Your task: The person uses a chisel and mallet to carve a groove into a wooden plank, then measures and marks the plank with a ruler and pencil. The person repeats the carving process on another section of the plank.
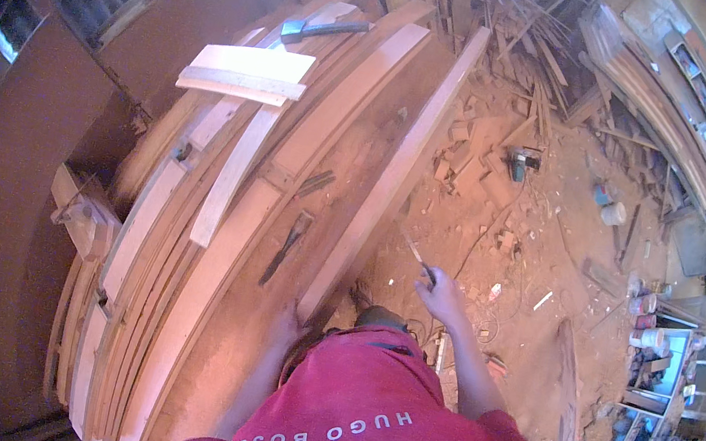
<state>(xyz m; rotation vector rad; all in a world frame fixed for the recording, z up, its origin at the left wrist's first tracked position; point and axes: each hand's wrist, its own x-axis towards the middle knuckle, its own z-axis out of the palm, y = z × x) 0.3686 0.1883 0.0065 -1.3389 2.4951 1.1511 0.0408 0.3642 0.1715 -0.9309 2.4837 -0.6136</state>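
A long pale timber plank [395, 177] stretches away from me along the side of the wooden workbench. My left hand [293, 325] grips its near end, partly hidden by my body. Out to the right, over the littered floor, my right hand [443, 298] is closed around a slim tool with a dark handle and a narrow pale blade [412, 249]; its exact kind is too small to tell. A dark, long-handled hand tool [286, 249] lies on the bench left of the plank. Farther off, a hammer [326, 30] rests across stacked boards.
Curved boards [204, 317] are stacked along the left side, with short pale offcuts [248, 70] on top. Wood scraps and sawdust cover the floor [484, 185], where a teal power tool [519, 165] sits. A shelf unit [647, 406] stands at the right, and scrap sticks [533, 29] pile up behind.
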